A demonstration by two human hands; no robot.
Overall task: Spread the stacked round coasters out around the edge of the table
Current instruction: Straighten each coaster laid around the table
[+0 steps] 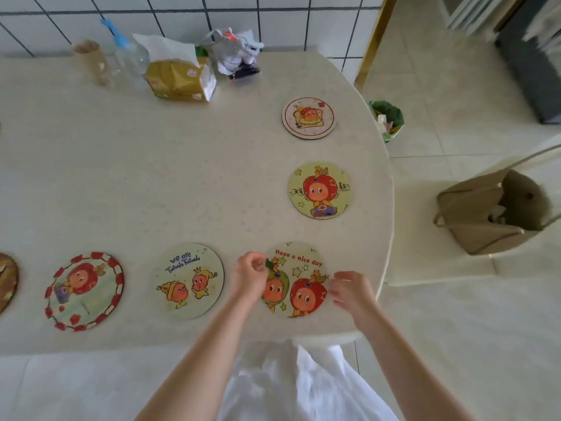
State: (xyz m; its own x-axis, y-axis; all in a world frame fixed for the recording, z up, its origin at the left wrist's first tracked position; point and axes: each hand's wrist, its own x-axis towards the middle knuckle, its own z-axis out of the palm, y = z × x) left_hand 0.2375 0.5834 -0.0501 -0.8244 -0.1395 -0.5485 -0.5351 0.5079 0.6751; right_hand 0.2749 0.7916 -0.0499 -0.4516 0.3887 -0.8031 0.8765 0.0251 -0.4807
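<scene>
1. My left hand [249,273] sat curled at the left rim of the "Have a nice day" coaster [296,279], fingertips pinched narrow over its edge; my right hand [349,288] hovered at the right rim, fingers bent and loosely parted. I could not tell whether either hand truly gripped the coaster or only touched it (the picture was soft there).
2. That coaster lay flat on the table [151,165], at the near rounded corner, close to the edge. No stack showed under it.
3. Out from it: the "we are" coaster [188,281] lay just to its left, the red-bordered coaster [84,291] further left, a brown one [7,281] cut off beyond that. Beyond it, along the curved edge, lay the star coaster [319,191], then the toast coaster [309,117].
4. I judged this the settling step of the last piece in view: the ring looked nearly laid.
5. The next move called for a small nudge to even its gaps with its neighbours, then lifting both hands clear without dragging it.
</scene>
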